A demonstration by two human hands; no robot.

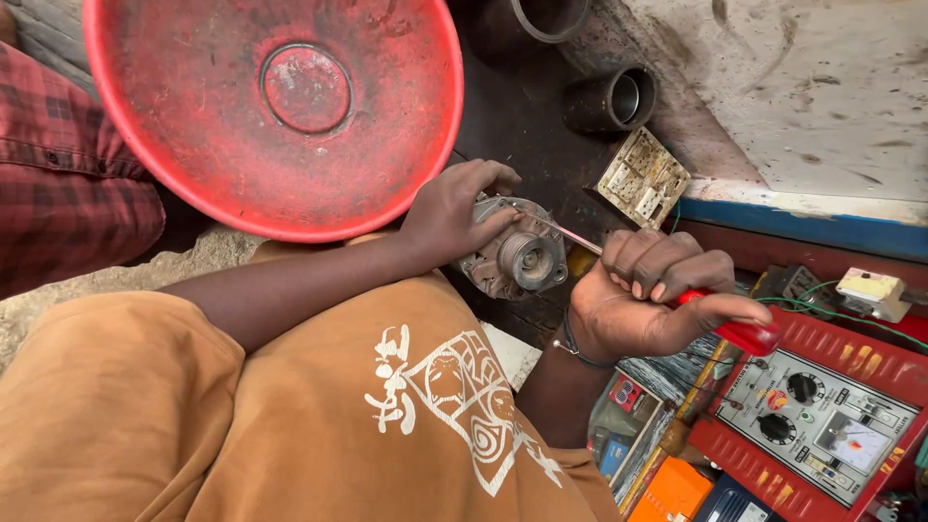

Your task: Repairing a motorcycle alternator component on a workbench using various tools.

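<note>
The right hand is closing fully around a red-handled screwdriver, and its thin shaft is pointing at the alternator. The left hand is wrapping over the alternator from the far side, fingers curled on the housing, holding it above the lap and not on any bench. The tip could be slipping off the metal — the left fingers are lying just beside it and could be hurt. The alternator has no support under it, so it could be turning or dropping. Near the right hand a red meter box is standing; a cable is running close. Farther, a red basin is crowding the left arm — also a switch plate and a pipe.
</note>
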